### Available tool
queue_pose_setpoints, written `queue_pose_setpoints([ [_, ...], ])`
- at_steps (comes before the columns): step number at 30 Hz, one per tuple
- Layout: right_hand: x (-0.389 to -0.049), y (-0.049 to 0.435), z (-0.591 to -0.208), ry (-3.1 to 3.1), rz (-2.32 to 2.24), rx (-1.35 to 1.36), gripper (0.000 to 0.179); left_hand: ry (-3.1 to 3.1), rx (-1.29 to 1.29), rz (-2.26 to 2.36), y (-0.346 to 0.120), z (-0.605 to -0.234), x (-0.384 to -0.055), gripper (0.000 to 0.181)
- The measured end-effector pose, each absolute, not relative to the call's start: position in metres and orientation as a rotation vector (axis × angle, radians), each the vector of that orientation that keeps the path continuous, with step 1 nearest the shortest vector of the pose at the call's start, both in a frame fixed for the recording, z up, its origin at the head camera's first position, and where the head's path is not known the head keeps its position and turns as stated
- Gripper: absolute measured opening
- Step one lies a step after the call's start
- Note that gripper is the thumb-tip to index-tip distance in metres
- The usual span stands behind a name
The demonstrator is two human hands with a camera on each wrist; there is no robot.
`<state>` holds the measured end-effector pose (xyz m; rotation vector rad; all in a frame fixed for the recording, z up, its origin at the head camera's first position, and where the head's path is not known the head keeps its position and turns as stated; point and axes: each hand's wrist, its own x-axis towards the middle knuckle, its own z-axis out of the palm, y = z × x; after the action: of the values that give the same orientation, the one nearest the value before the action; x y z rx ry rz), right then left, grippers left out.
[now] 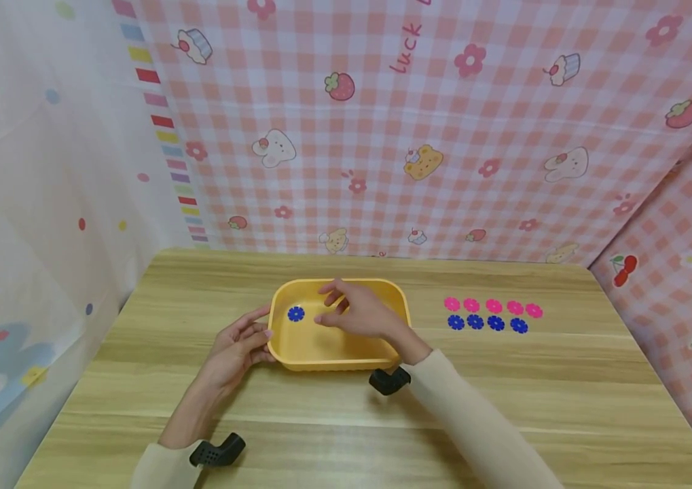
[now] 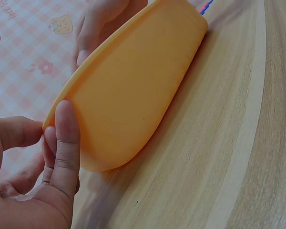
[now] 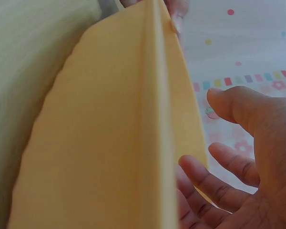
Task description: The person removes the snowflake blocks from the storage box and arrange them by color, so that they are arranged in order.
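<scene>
A yellow plastic basket (image 1: 321,365) stands on the table, with one blue notched disc (image 1: 296,314) lying inside near its left end. My left hand (image 1: 238,350) grips the basket's left rim; the left wrist view shows that hand (image 2: 52,162) pinching the edge between thumb and fingers. Over the basket's inside hovers my right hand (image 1: 358,312), its thumb and fingers apart. In the right wrist view the right hand (image 3: 257,162) holds nothing, and the near basket wall (image 3: 95,119) covers some of its fingers.
Right of the basket lie a row of several pink notched discs (image 1: 494,306) and, nearer me, a row of several blue discs (image 1: 495,323). The wood-grain table (image 1: 333,435) ends at a checked cloth backdrop (image 1: 382,122). Black wrist mounts (image 1: 219,450) sit on both forearms.
</scene>
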<state>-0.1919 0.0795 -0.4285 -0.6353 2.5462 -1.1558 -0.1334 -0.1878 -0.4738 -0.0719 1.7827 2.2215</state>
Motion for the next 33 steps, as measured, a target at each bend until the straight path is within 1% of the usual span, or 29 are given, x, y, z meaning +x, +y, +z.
queue_pose_setpoints([
  [6,-0.195,0.06,-0.437,2.481,-1.201,-0.585,0.055,1.779,-0.061,2.221,-0.188,-0.474,-0.133,0.059],
  [18,-0.2,0.038,-0.457,2.388,-1.202,-0.518,0.058,1.775,-0.046,2.215,-0.189,-0.474,-0.134,0.059],
  [28,-0.201,0.034,-0.461,2.416,-1.127,-0.615,0.048,1.792,-0.054,2.2,-0.189,-0.473,-0.134,0.059],
  [33,-0.199,0.033,-0.463,2.41,-1.103,-0.619,0.043,1.782,-0.058,2.213,-0.189,-0.474,-0.135,0.059],
])
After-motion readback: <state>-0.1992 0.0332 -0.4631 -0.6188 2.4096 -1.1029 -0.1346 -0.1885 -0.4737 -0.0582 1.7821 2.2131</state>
